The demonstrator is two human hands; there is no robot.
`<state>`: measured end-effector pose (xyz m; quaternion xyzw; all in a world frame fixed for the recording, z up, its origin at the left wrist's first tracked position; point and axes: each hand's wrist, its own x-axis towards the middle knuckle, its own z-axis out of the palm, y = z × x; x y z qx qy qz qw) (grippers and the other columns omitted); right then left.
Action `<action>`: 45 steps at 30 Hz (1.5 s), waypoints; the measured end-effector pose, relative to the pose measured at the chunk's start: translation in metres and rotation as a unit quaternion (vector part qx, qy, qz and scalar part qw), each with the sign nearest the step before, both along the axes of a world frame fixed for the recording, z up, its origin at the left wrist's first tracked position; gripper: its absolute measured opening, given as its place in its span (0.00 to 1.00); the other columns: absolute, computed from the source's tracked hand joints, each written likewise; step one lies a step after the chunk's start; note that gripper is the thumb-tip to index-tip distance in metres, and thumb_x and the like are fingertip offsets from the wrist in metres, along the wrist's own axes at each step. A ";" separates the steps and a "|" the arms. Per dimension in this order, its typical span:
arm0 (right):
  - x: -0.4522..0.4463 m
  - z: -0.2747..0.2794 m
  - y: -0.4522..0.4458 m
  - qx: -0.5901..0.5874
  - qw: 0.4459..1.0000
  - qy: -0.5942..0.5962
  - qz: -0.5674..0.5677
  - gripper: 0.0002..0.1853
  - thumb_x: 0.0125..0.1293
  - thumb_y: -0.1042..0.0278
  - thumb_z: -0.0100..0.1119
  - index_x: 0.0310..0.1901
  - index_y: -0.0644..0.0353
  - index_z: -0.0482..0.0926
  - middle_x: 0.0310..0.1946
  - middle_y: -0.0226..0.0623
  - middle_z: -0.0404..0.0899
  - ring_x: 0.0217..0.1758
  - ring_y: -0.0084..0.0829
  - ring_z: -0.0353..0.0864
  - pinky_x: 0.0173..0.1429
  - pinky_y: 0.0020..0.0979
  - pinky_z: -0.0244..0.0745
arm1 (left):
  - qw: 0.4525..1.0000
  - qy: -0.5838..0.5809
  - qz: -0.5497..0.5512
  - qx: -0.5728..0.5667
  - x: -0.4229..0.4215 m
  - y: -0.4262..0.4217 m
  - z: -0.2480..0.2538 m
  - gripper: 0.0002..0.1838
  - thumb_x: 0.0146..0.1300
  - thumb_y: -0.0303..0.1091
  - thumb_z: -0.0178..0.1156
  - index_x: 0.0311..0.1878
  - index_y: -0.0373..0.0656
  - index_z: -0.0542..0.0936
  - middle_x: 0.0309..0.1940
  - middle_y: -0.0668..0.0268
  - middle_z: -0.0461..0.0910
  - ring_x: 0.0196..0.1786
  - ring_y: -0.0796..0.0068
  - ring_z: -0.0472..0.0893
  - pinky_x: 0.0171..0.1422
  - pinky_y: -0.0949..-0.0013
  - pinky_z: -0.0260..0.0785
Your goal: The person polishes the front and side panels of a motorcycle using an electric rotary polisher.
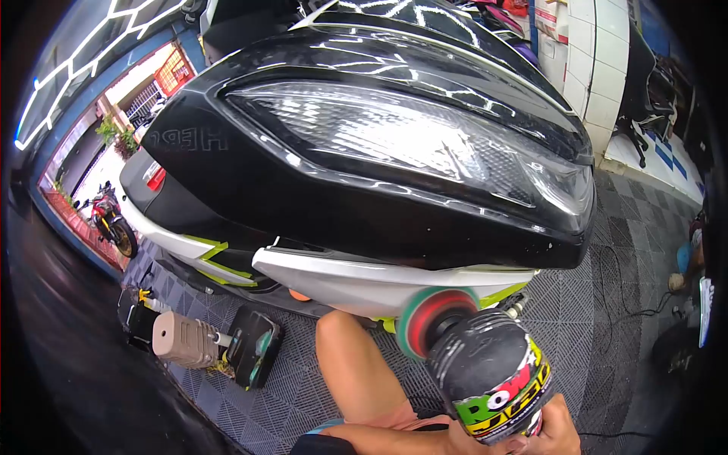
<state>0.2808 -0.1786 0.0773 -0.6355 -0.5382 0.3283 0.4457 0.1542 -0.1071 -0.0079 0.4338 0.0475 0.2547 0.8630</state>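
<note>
A black polisher [493, 371] with colourful stickers is at the lower right. Its round green and red pad [425, 322] looks blurred and meets the lower edge of a white panel [341, 282] on a motorcycle. My right hand [560, 428] is closed around the rear of the polisher. From the bottom centre my left forearm reaches to the tool's underside, where my left hand [464, 438] is mostly hidden, its fingers unclear. Yellow-green tape [504, 290] edges the white panel. Above it are a glossy black body part [303, 189] and a clear lamp cover [394, 136].
My bent knee [345, 341] is below the white panel. A beige exhaust-like part [182, 337] and a black box-like object [254, 349] stand at the lower left. A cable [637, 312] lies on the grey floor [561, 341] at right. Another motorcycle [112, 220] stands at far left.
</note>
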 end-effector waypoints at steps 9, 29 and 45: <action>-0.034 0.040 0.041 0.025 0.993 -0.081 0.080 0.43 0.49 0.40 0.68 0.56 0.71 0.70 0.43 0.53 0.79 0.41 0.52 0.79 0.47 0.43 0.72 | 0.999 -0.010 0.035 0.000 -0.022 0.030 0.008 0.37 0.49 0.25 0.71 0.61 0.36 0.64 0.51 0.61 0.75 0.53 0.73 0.76 0.56 0.68 0.71; -0.005 0.001 0.006 -0.064 0.992 0.071 0.077 0.52 0.45 0.45 0.76 0.64 0.73 0.61 0.59 0.60 0.70 0.64 0.52 0.71 0.67 0.41 0.65 | 1.000 0.018 0.018 -0.014 -0.006 0.038 0.003 0.39 0.49 0.26 0.72 0.62 0.36 0.62 0.52 0.61 0.73 0.54 0.73 0.74 0.57 0.68 0.69; 0.032 -0.083 -0.053 -0.007 0.966 0.103 -0.238 0.37 0.53 0.57 0.71 0.59 0.70 0.67 0.54 0.41 0.76 0.56 0.34 0.75 0.60 0.33 0.68 | 0.996 -0.077 0.049 0.006 0.057 0.000 0.005 0.39 0.48 0.27 0.72 0.63 0.35 0.61 0.52 0.61 0.72 0.54 0.73 0.74 0.57 0.67 0.69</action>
